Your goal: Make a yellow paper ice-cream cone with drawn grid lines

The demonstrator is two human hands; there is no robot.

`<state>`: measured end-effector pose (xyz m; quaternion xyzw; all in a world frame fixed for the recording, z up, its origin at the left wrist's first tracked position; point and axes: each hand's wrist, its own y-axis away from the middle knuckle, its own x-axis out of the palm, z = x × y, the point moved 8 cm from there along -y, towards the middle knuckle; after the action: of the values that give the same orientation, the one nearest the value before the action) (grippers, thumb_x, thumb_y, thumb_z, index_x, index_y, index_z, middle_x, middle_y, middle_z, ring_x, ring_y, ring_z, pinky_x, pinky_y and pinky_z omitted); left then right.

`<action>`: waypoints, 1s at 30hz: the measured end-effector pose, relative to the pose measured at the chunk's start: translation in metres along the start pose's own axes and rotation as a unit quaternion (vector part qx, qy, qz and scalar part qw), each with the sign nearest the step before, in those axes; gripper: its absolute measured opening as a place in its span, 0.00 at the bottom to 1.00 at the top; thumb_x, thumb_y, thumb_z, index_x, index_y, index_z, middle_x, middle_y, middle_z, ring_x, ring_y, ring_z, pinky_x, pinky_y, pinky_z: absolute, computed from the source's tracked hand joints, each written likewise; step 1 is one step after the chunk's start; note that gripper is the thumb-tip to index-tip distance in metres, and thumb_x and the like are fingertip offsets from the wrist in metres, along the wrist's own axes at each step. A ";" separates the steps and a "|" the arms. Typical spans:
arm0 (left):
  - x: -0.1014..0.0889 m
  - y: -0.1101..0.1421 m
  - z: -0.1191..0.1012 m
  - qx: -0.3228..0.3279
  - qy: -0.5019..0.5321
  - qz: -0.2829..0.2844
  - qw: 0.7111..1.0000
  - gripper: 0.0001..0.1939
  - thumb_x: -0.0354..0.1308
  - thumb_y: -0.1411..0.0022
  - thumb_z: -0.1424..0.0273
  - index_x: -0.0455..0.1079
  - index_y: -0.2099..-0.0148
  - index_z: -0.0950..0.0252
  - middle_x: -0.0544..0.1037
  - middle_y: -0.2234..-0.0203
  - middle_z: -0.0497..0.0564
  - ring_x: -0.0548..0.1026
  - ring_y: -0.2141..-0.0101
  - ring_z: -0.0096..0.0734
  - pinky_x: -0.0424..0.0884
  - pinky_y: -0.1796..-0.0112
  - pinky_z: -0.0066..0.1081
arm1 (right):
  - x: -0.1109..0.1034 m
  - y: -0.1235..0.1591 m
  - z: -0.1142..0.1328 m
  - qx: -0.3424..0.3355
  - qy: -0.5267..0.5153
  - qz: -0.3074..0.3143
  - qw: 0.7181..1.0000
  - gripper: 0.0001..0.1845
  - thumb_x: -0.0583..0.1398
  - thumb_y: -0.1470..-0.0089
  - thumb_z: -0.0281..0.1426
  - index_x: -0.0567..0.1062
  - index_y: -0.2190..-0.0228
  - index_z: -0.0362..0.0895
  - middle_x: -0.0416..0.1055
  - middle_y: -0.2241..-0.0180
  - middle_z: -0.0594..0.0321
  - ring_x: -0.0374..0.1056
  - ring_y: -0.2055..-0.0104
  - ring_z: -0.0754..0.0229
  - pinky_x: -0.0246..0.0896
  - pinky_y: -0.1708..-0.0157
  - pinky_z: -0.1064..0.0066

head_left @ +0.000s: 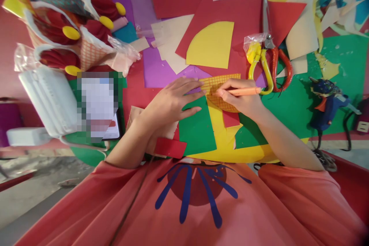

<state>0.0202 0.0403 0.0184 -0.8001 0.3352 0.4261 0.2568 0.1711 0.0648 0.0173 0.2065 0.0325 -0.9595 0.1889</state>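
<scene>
My right hand grips an orange marker, its tip end down on a yellow paper piece covered in an orange grid of lines. Spread flat, my left hand rests with its fingertips on the left edge of that gridded piece. Above the hands lies a plain yellow paper quarter-circle on red sheets. Just right of my right hand are scissors with one yellow and one red handle, blades pointing away from me.
Cone-shaped crafts with grid lines, dark red filling and yellow discs stand at upper left. A phone and white plastic case lie left. A blue glue gun with cord is at right. Coloured paper scraps cover the table.
</scene>
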 end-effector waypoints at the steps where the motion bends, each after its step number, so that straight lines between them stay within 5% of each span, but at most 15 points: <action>1: 0.000 0.000 0.000 0.000 0.002 0.000 1.000 0.19 0.53 0.33 0.63 0.70 0.44 0.67 0.71 0.44 0.62 0.68 0.42 0.48 0.66 0.43 0.51 | 0.001 0.000 0.000 0.002 -0.002 0.006 1.000 0.11 0.61 0.46 0.33 0.73 0.78 0.42 0.72 0.79 0.66 0.65 0.77 0.67 0.56 0.77 0.74; 12: -0.001 0.000 -0.001 0.005 -0.007 -0.010 1.000 0.18 0.53 0.33 0.64 0.70 0.45 0.68 0.71 0.45 0.62 0.69 0.43 0.47 0.67 0.44 0.50 | 0.005 0.001 -0.001 0.017 -0.049 0.049 0.997 0.10 0.62 0.50 0.29 0.74 0.80 0.42 0.74 0.80 0.65 0.68 0.78 0.66 0.57 0.80 0.76; 19: -0.003 -0.001 -0.003 0.017 -0.008 -0.016 1.000 0.18 0.54 0.33 0.64 0.70 0.45 0.67 0.72 0.45 0.60 0.69 0.43 0.46 0.67 0.44 0.48 | -0.013 0.004 -0.003 0.025 -0.139 -0.054 0.989 0.10 0.59 0.42 0.37 0.78 0.66 0.44 0.76 0.72 0.64 0.70 0.75 0.67 0.64 0.77 0.75; 23: 0.001 -0.001 -0.010 0.039 -0.004 0.008 0.999 0.19 0.54 0.33 0.63 0.71 0.45 0.66 0.73 0.46 0.59 0.70 0.44 0.47 0.66 0.44 0.49 | -0.016 0.007 0.001 0.030 -0.108 -0.065 0.992 0.09 0.61 0.43 0.38 0.77 0.65 0.45 0.76 0.70 0.62 0.72 0.72 0.64 0.68 0.73 0.72; 30: 0.012 0.000 -0.023 0.076 -0.015 0.047 0.996 0.19 0.54 0.34 0.63 0.70 0.43 0.63 0.72 0.44 0.58 0.69 0.45 0.47 0.65 0.43 0.50 | -0.006 0.005 -0.003 0.039 -0.057 -0.033 0.997 0.10 0.61 0.44 0.37 0.73 0.71 0.43 0.72 0.75 0.67 0.67 0.74 0.67 0.61 0.74 0.74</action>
<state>0.0364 0.0205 0.0200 -0.7551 0.4005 0.4228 0.3012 0.1788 0.0630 0.0172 0.1578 -0.0093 -0.9759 0.1504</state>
